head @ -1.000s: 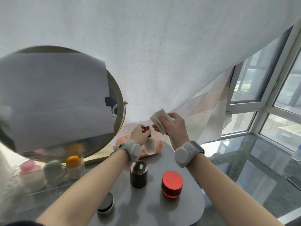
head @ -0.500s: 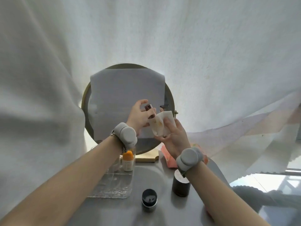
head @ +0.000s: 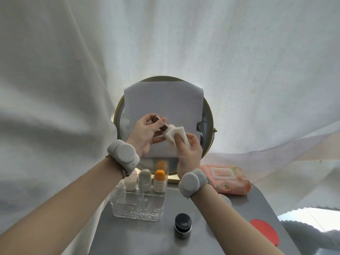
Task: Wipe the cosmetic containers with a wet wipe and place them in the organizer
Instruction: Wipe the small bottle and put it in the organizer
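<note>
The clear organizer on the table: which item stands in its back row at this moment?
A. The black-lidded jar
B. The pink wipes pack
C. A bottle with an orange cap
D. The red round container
C: the bottle with an orange cap stands upright in the back row of the clear organizer, beside two pale containers; no other listed item is inside it.

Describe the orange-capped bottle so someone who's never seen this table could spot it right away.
Find the clear ribbed organizer on the grey table, in front of the round mirror. Three small containers stand in its back row; the orange-capped bottle is the rightmost. Its bright orange cap sets it apart from the grey-green container and the pale pink-lidded one.
</note>
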`<act>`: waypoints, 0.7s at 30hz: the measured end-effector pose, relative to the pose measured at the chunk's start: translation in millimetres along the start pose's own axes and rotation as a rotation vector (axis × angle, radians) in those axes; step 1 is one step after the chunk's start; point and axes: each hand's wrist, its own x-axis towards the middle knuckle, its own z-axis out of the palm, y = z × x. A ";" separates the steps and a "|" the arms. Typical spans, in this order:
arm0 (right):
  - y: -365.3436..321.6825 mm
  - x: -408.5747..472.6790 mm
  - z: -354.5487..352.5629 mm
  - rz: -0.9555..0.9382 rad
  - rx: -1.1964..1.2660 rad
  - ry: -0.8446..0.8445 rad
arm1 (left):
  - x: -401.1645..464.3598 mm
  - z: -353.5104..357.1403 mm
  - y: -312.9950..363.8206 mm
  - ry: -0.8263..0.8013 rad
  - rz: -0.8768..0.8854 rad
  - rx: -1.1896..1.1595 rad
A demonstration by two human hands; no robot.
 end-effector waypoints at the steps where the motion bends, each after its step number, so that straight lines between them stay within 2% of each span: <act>1: -1.1 2.1 -1.9 0.006 -0.010 0.020 | 0.2 -4.4 0.4 -0.012 -0.013 -0.030; 3: -3.5 6.7 -4.9 0.051 -0.031 0.069 | 0.6 -12.2 1.0 -0.026 -0.028 -0.051; 5: -5.5 9.7 -9.5 0.170 0.054 0.110 | 0.9 -15.7 1.1 -0.030 -0.045 -0.078; 7: -9.4 11.7 -11.6 0.297 0.220 0.078 | 1.9 -15.2 1.1 -0.034 -0.048 -0.098; 9: -14.6 13.4 -9.4 0.337 0.308 0.004 | 2.8 -11.1 -0.1 -0.029 -0.022 -0.043; 12: -20.0 13.8 3.0 0.241 0.208 -0.072 | 2.3 -1.5 -4.4 -0.049 0.007 0.030; 15: -19.7 13.9 15.3 0.145 0.041 0.005 | 3.3 8.0 -6.2 -0.054 0.035 0.030; 21: -7.3 22.3 15.9 0.020 -0.041 0.133 | 6.2 14.2 -6.5 -0.037 0.051 0.015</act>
